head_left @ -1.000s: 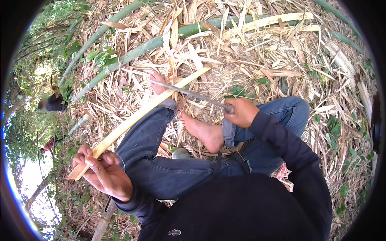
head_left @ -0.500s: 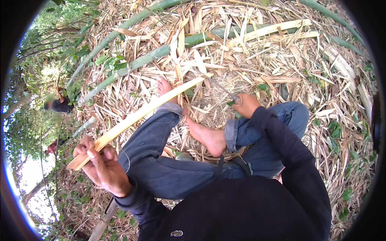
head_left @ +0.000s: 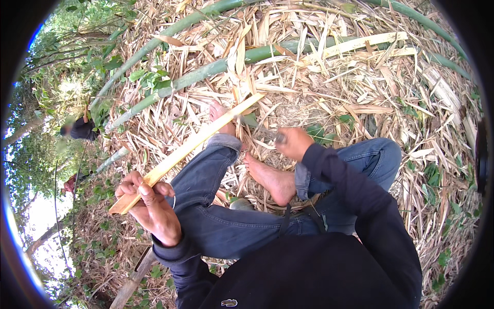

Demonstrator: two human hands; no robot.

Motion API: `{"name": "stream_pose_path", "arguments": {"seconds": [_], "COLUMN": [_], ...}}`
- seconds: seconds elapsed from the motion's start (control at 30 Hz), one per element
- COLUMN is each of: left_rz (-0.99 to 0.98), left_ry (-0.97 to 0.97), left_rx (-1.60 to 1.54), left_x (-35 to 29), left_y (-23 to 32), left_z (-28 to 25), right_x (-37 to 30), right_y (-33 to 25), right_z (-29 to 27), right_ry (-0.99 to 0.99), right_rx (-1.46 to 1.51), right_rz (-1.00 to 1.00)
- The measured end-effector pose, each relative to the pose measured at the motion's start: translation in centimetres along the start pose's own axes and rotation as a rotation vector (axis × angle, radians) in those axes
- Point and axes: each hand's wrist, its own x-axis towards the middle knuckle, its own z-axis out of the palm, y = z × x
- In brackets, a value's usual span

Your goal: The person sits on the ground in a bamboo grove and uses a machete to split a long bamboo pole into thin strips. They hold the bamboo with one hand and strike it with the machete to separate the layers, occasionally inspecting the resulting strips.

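Observation:
My left hand (head_left: 153,208) grips the near end of a long, pale yellow split bamboo strip (head_left: 203,135), thumb on top and fingers beneath. The strip slants up to the right, over my bent left leg, and its far end hangs above the dry leaves. My right hand (head_left: 296,144) is closed around the dark handle of a knife (head_left: 280,138), just right of my bare feet. Its blade is thin and blurred, pointing left below the strip's far end. The blade and the strip look apart, though the blur makes this hard to judge.
Long green bamboo poles (head_left: 200,72) lie across the leaf litter ahead. Another split pale strip (head_left: 360,43) rests at the far right. A weathered log (head_left: 447,95) lies at the right edge. Another person in dark clothing (head_left: 84,129) is at the far left, among greenery.
My right hand has moved left and slightly down with the knife, towards my feet. My left hand and the strip's near end have shifted a little right in view.

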Motion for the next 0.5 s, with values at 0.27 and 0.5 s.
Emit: {"name": "stream_pose_path", "arguments": {"seconds": [0.27,0.5], "left_rz": [-0.027,-0.019], "left_ry": [0.040,0.007], "left_rx": [0.012,-0.005], "left_x": [0.6,0.7], "left_y": [-0.7,-1.0], "left_z": [-1.2,-1.3], "right_x": [0.1,1.7], "right_y": [-0.9,3.3], "right_z": [-2.1,-2.4], "right_ry": [-0.144,-0.080], "right_rx": [-0.033,-0.115], "right_rz": [-0.031,0.086]}}
